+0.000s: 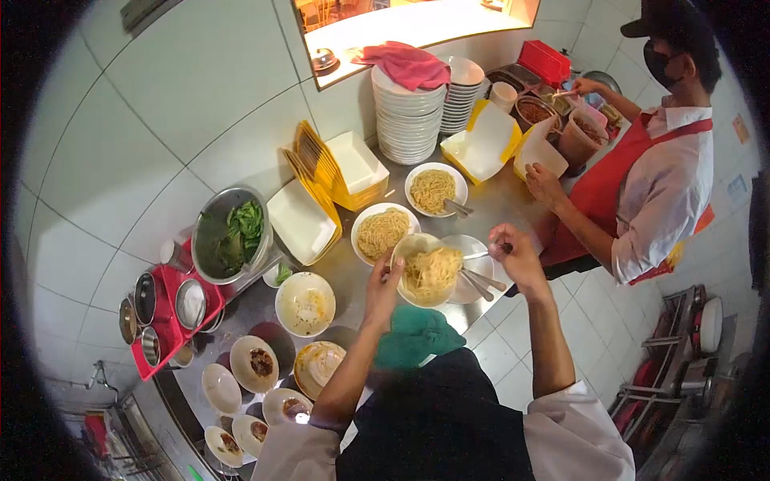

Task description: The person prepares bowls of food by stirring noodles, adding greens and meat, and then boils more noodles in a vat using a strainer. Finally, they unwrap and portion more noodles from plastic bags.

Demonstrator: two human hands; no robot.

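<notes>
My left hand (383, 290) grips the rim of a bowl of noodles (433, 272), tilted above the steel table. Closed around the handle of a metal utensil (477, 256), my right hand (517, 256) is just right of the bowl. The utensil's tip is among the noodles, so its kind is hidden. Under and beside the bowl is a white plate (464, 243), with more metal utensils (483, 282) lying across it. Just beyond stand two white plates of noodles, a nearer one (383, 232) and a farther one (433, 191) with utensils on it.
Several sauce-stained bowls (255, 363) and a green cloth (417, 337) lie nearby. Left are a steel bowl of greens (233, 234) and red tray (172, 317). Yellow-edged paper boxes (353, 172) and stacked plates (407, 116) stand behind. A co-worker (634, 184) holds a box at right.
</notes>
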